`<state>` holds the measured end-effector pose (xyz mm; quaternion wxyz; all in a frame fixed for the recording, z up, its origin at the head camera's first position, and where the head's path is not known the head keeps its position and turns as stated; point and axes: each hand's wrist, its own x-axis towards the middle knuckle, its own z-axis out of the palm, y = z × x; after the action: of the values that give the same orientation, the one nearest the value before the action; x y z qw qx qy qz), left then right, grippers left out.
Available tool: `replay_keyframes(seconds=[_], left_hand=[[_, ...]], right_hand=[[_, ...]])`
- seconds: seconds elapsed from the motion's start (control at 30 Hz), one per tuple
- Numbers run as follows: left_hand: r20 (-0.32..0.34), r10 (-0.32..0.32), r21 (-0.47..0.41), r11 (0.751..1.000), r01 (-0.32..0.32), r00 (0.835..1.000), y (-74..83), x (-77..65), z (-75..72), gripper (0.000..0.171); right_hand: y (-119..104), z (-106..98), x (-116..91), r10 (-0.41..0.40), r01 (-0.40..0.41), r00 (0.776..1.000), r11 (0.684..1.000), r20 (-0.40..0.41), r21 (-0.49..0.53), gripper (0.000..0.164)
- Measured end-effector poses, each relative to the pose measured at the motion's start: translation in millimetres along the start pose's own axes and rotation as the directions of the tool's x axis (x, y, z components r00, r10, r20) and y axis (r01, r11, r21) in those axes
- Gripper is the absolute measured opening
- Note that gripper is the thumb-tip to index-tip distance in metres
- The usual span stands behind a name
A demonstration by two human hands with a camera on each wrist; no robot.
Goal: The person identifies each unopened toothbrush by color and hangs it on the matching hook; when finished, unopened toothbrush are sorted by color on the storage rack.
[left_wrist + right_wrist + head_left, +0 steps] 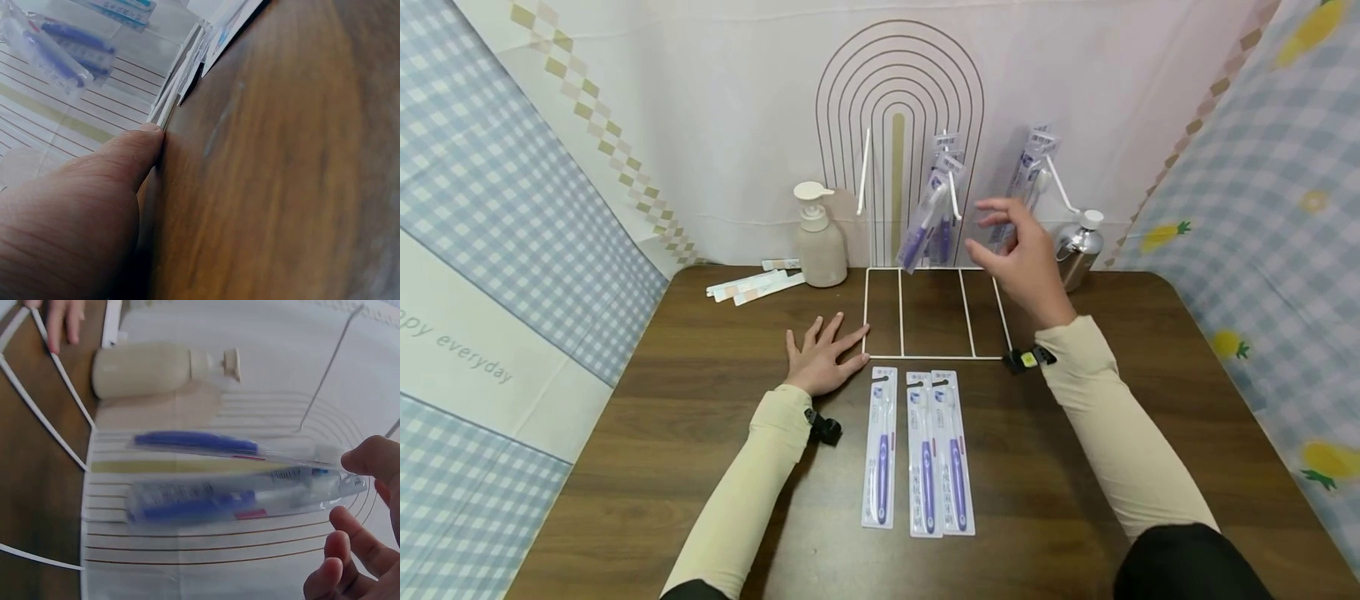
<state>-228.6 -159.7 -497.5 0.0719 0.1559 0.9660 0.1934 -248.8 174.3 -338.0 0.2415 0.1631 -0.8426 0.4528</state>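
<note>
My right hand [1026, 267] is raised just right of the packaged purple toothbrushes [922, 225] hanging on the middle hook [954, 197]. Its thumb and fingers are apart; the front pack hangs tilted. In the right wrist view the thumb [369, 456] overlaps the top end of these packs. More toothbrush packs [1028, 167] hang from the right hook [1062, 185], partly hidden behind that hand. With fingers spread, my left hand [820, 360] rests on the table, its thumb and a finger at the corner of the white wire rack base [940, 358].
Three packaged purple toothbrushes [882, 467] lie before the rack. The left hook [864, 171] holds nothing. A beige pump bottle [822, 250] and slim white packets [760, 285] stand and lie at left; a silver bottle [1078, 246] is behind my right hand.
</note>
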Motion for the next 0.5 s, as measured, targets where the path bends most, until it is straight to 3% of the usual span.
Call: replay_keyframes(seconds=[0.27, 0.5], left_hand=[[0.006, 0.009, -0.015, 1.000, -0.009, 1.000, -1.1, 3.7, 2.6, 0.063], [-0.008, 0.005, -0.007, 1.000, -0.005, 1.000, -2.1, 2.0, 0.1, 0.063]], right_hand=[[20.2, 0.7, -85.3, 0.071, -0.065, 0.984, 0.997, 0.163, -0.042, 0.043], [40.0, 16.9, -147.9, 0.204, -0.195, 0.929, 0.979, 0.309, -0.059, 0.042]])
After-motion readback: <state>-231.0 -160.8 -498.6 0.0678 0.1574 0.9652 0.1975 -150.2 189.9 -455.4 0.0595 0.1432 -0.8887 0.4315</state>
